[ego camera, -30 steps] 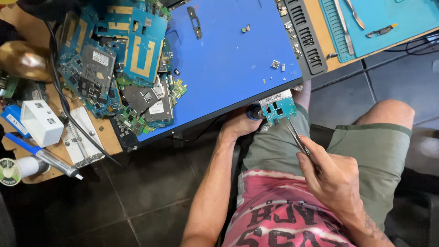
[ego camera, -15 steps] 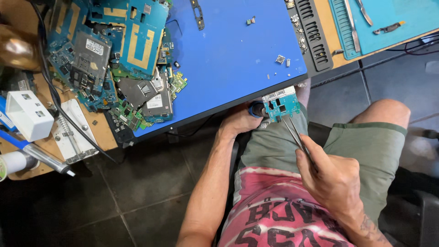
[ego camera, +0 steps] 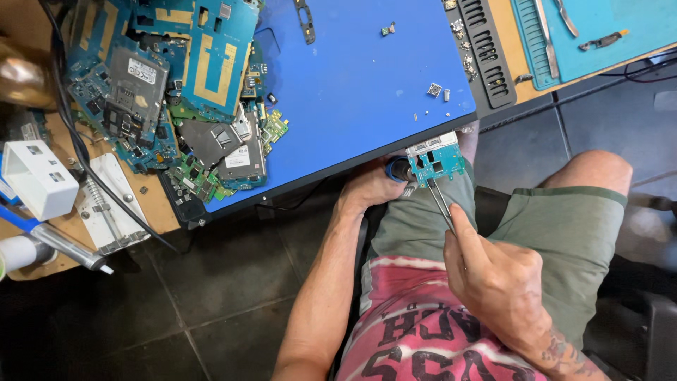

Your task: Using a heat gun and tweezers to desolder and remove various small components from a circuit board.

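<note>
— Head view: what do your hands hold?

— Your left hand (ego camera: 370, 189) is closed around a dark-handled tool (ego camera: 399, 169) beside the small teal circuit board (ego camera: 436, 159), which sits at the edge of the blue work mat (ego camera: 367, 92), above your lap. Your right hand (ego camera: 497, 279) pinches thin metal tweezers (ego camera: 441, 201) touching the board.

— How far is it?

— I think midway; several small loose parts (ego camera: 437, 90) lie on the mat, many blue boards (ego camera: 162, 92) are piled left. The floor is dark tile (ego camera: 211, 282).
</note>
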